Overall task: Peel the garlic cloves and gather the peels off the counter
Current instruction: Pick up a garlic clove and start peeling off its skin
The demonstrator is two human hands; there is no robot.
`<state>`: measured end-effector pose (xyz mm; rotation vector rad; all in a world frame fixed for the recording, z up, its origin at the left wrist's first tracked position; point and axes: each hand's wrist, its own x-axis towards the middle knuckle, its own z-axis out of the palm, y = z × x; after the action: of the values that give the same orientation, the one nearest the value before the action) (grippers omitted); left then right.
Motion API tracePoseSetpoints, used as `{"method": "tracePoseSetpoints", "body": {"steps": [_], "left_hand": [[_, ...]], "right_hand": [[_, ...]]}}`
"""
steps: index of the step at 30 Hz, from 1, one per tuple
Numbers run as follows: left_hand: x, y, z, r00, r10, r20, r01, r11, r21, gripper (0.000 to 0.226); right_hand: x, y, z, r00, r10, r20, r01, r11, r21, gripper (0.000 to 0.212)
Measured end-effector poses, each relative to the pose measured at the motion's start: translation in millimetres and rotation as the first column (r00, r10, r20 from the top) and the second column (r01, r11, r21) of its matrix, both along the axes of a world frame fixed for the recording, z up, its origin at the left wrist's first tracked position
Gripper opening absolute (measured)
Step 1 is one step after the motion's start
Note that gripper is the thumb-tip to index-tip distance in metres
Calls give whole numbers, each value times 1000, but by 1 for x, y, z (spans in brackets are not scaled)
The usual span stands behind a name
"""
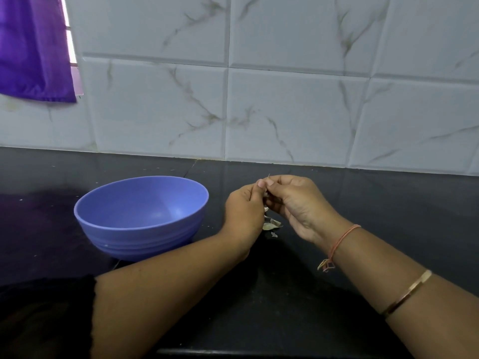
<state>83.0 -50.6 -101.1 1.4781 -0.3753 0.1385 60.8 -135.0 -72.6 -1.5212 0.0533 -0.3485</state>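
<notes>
My left hand (pixel 245 211) and my right hand (pixel 295 203) meet above the black counter (pixel 388 203), fingers curled, pinching a small garlic clove (pixel 266 195) between them. The clove is mostly hidden by the fingers; a thin wisp of skin sticks up at the fingertips. Below the hands, a few dry garlic peels (pixel 271 225) lie on the counter. A blue plastic bowl (pixel 141 216) stands to the left of my left hand; what I can see of its inside looks bare.
A white marbled tile wall (pixel 285 99) rises behind the counter. A purple cloth (pixel 33 47) hangs at the top left. The counter's front edge runs along the bottom of the view. My right wrist wears a thread and a bangle.
</notes>
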Motion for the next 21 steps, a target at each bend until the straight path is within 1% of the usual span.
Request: {"method": "tracePoseSetpoints", "body": {"steps": [4,7,9,11,14,18,21], "left_hand": [[2,0,-1,997,20,-72,-20,1000,4,38],[6,3,0,985,59,-161,-70,995,-64,38],[9,5,3,979,82,-186,-101,990,-94,38],[11,6,4,979,86,-184,-108,988,-112,39],[10,3,1,979,79,-186,-100,990,-104,40],[10,3,0,986,81,-145,-93,992,-80,38],[12,4,-1,988,91,-125,-98,994,-50,38]], "right_hand": [[0,7,-4,998,-60,20,60,997,-47,17],[-2,11,-6,998,-51,48,57,991,-121,20],[-2,13,-6,996,-51,72,62,985,-162,22],[-1,14,-6,994,-64,87,78,981,-179,21],[0,9,-3,998,-43,55,53,979,-199,18],[-1,-4,4,1000,28,7,-26,985,-168,13],[-4,-9,7,999,37,-34,-41,991,-129,13]]}}
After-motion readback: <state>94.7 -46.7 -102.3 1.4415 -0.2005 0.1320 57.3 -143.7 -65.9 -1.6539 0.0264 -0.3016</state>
